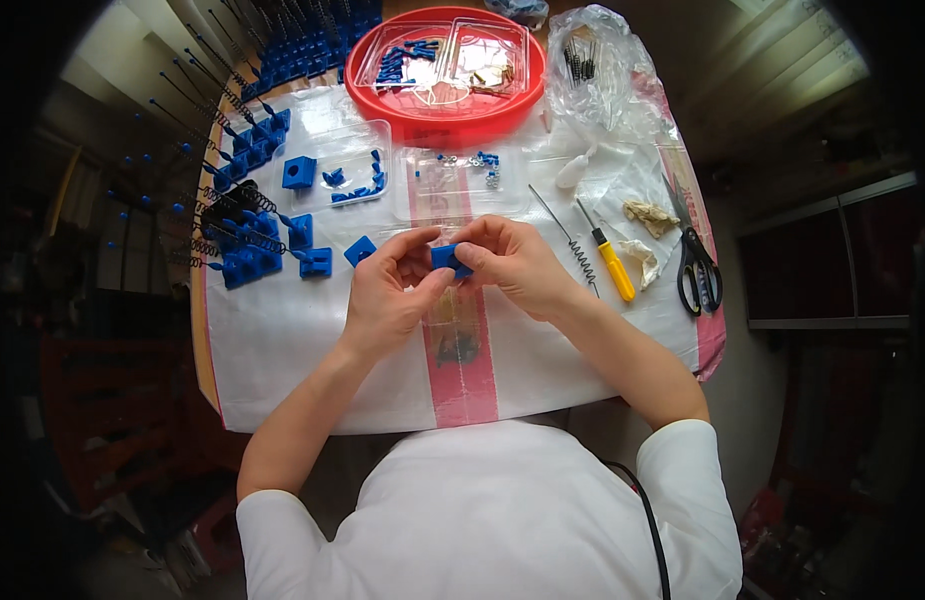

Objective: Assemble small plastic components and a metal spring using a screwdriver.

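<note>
Above the middle of the table, my left hand (384,295) and my right hand (517,262) come together on a small blue plastic block (448,258). The fingers of both hands are closed on it, thumbs at its near side, and they cover much of its shape. Just left of my left hand lies a blue square piece (360,250) on the white sheet. Further left stand more blue blocks (315,262). To the right of my right hand lie a loose spring with a straight wire end (580,258) and a yellow-handled screwdriver (615,270).
Blue bases with springs (247,250) crowd the left edge. Clear plastic trays (390,135) with small blue and metal parts lie beyond my hands. A red basin (444,125) holds lidded trays. A plastic bag of springs (602,85) and black-handled scissors (699,275) are at the right.
</note>
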`<state>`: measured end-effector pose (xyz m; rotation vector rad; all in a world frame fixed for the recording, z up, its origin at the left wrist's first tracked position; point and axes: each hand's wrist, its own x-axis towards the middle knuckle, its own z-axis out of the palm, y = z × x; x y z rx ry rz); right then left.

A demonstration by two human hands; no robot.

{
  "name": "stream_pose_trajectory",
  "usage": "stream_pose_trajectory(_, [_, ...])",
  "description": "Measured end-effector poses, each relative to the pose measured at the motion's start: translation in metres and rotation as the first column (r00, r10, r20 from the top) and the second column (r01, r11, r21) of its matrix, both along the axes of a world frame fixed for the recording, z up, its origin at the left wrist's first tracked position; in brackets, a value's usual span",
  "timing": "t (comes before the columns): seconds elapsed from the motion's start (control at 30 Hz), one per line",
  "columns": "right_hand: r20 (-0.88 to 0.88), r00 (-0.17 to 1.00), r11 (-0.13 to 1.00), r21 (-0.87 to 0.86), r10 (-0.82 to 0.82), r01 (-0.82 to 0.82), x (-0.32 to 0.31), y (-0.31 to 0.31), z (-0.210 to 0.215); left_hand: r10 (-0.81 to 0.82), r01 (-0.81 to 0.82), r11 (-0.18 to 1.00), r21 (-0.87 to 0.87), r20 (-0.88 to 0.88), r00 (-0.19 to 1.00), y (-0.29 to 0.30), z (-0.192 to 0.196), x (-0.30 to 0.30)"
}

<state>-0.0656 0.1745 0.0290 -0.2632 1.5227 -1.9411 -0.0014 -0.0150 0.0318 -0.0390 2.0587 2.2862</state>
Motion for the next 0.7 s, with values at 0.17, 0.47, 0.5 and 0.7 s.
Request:
stream_pose_trajectory(0.17, [0.167, 0.982, 0.951, -0.278, -0.089, 0.133, 0.007, -0.002, -0.009, 0.085, -0.103, 0.992, -0.074, -0.222, 0.971, 0.010, 0.005, -0.003])
stream_pose_trajectory(0.47, [-0.399, 0.914, 0.996, 0.022, -0.072, 0.088, 0.009, -0.002, 0.001, 0.135, -0.163, 0.986, -0.038, -0.402, 0.906, 0.006, -0.010, -0.003])
stream_pose_trajectory(0.5, [-0.444, 0.893, 0.995, 0.036, -0.071, 0.097, 0.009, -0.002, 0.002, 0.142, -0.163, 0.986, -0.019, -0.403, 0.904, 0.006, -0.013, -0.003])
stream_pose_trajectory(0.7, [-0.566, 0.802, 0.979, -0.057, -0.191, 0.193, 0.012, -0.008, -0.004, 0.102, -0.143, 0.988, -0.052, -0.476, 0.873, 0.002, -0.018, -0.006])
